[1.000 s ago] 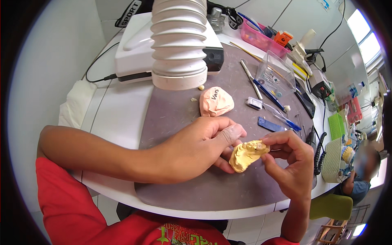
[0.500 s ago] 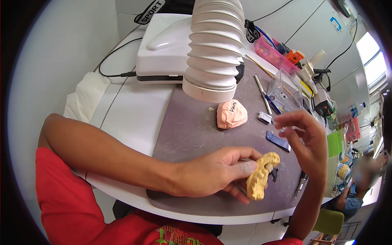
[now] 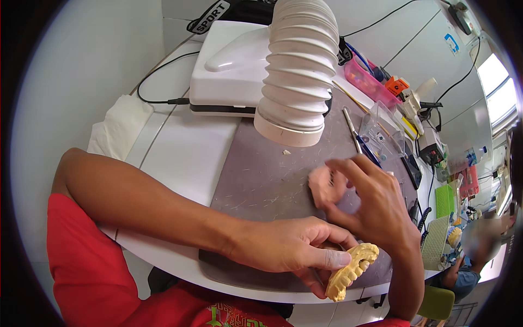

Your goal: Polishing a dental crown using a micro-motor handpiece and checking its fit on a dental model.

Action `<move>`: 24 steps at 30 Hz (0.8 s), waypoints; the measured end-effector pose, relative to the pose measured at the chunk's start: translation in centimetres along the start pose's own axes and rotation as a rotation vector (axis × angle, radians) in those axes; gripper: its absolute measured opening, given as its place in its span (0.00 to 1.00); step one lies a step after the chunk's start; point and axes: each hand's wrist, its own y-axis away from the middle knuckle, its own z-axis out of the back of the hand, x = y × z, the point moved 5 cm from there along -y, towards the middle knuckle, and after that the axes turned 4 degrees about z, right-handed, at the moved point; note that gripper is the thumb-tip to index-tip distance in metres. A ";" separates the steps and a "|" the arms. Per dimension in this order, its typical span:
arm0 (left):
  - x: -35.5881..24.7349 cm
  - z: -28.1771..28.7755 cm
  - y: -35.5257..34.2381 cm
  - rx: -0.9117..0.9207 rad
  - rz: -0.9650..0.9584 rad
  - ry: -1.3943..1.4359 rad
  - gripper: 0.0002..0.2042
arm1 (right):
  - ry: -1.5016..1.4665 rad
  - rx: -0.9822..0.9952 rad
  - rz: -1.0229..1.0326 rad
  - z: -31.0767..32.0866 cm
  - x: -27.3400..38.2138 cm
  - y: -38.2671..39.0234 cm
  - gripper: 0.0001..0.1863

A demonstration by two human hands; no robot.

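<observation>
While left hand (image 3: 286, 252) pinches yellow cast (image 3: 351, 271), right hand (image 3: 370, 204) covers pink cast (image 3: 321, 185)

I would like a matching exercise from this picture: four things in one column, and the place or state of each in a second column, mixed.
Things:
1. yellow cast
2. pink cast
3. white hose
4. pink tray

Places:
A. far side of the bench, by the cables
B. under the right hand, on the grey mat
C. held in the left hand
D. hanging over the mat

Pairs: 1-C, 2-B, 3-D, 4-A
</observation>
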 end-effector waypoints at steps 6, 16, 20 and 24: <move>-1.2 0.4 0.3 -0.132 -0.097 -0.073 0.18 | -0.117 0.180 -0.121 1.5 -1.0 4.2 0.24; -3.9 3.3 1.5 -0.608 -0.432 -0.263 0.18 | -0.139 0.124 -0.319 0.8 -1.0 6.9 0.22; -3.9 3.3 1.6 -0.643 -0.461 -0.292 0.17 | -0.044 0.009 -0.299 0.2 -0.2 5.8 0.28; -4.0 3.2 1.6 -0.618 -0.492 -0.321 0.17 | 0.082 -0.051 -0.373 0.0 0.0 5.7 0.28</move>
